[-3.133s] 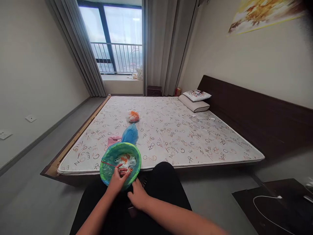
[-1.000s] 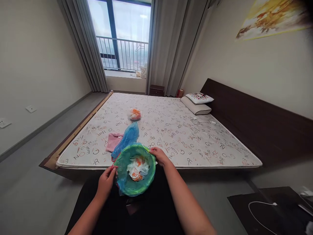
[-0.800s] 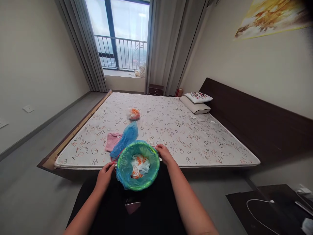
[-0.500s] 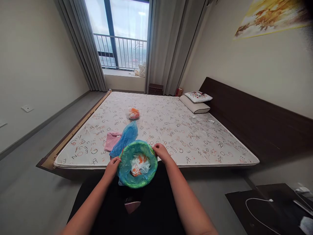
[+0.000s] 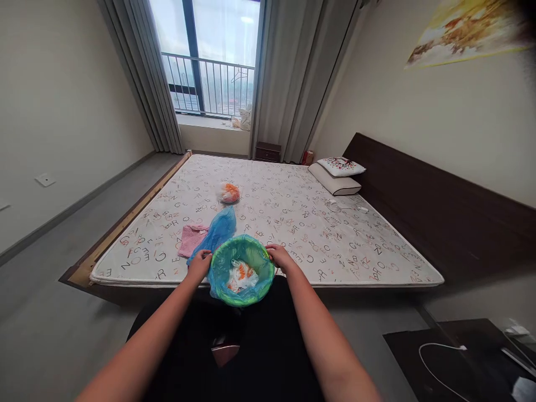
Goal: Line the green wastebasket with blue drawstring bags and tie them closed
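Observation:
A round green trash bin (image 5: pixel 234 302), lined with a blue plastic bag (image 5: pixel 224 265), is above my lap at the near edge of the bed. Crumpled white plastic with orange marks (image 5: pixel 243 275) lies inside it. My left hand (image 5: pixel 200 264) is closed at the left side of the rim, its fingertips partly hidden. On the right side, my right hand (image 5: pixel 280 258) grips the lined rim with thumb and fingers. Just behind the bin, another blue plastic bag (image 5: pixel 221 224) lies stretched on the mattress beside a pink cloth (image 5: pixel 191 240).
A tied bag with orange print (image 5: pixel 230 193) sits farther back on the letter-patterned mattress (image 5: pixel 285 223). Two pillows (image 5: pixel 340 177) lean near the dark headboard (image 5: pixel 419 184). At lower right, a dark table (image 5: pixel 402 349) carries a white cable (image 5: pixel 422 357).
The bin has shifted slightly right and away from me, and its opening is tilted differently. Both hands have moved right with it, still at its sides.

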### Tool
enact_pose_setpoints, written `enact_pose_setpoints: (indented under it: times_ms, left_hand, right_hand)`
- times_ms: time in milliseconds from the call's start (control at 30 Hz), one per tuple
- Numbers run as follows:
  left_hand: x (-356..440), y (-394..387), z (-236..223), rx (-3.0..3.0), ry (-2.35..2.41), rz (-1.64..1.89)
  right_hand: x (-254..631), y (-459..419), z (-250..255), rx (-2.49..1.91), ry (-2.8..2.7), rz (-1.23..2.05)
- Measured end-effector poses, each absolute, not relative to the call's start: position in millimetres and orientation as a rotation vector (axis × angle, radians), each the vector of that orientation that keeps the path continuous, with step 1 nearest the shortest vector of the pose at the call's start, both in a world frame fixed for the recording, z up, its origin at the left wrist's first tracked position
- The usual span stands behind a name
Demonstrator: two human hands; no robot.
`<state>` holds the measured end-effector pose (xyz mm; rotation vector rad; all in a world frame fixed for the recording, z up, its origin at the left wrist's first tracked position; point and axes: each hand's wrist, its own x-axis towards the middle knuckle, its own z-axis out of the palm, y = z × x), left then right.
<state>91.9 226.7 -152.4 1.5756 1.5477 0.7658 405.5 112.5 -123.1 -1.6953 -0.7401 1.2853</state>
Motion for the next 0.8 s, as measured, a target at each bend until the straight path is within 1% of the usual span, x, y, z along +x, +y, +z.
enact_pose_setpoints:
  times_ms: [167, 267, 333, 467, 567, 800]
  left_hand:
    - [112.7, 246.3, -137.5, 1.717, 1.449, 0.741]
    - [132.8, 259.6, -126.7, 1.830, 1.326, 0.758]
    - [147.3, 269.3, -121.4, 1.881, 1.227, 0.710]
    - [167.1, 283.7, -115.6, 1.880, 1.070, 0.390]
    - [167.5, 284.8, -111.0, 1.864, 0.981, 0.151]
    - [151.0, 278.9, -96.2, 1.965, 0.870, -0.127]
  right_hand:
    - [405.9, 111.4, -131.7, -1.680, -0.773, 1.267]
    - [396.9, 110.5, -134.4, -1.654, -0.834, 1.222]
    - [389.5, 109.6, -135.0, -1.633, -0.891, 1.183]
    - [377.4, 106.0, -133.9, -1.628, -1.008, 1.090]
    - [371.9, 102.2, -132.6, -1.672, -1.058, 1.018]
    - [363.5, 93.9, -130.1, -1.727, -1.104, 0.927]
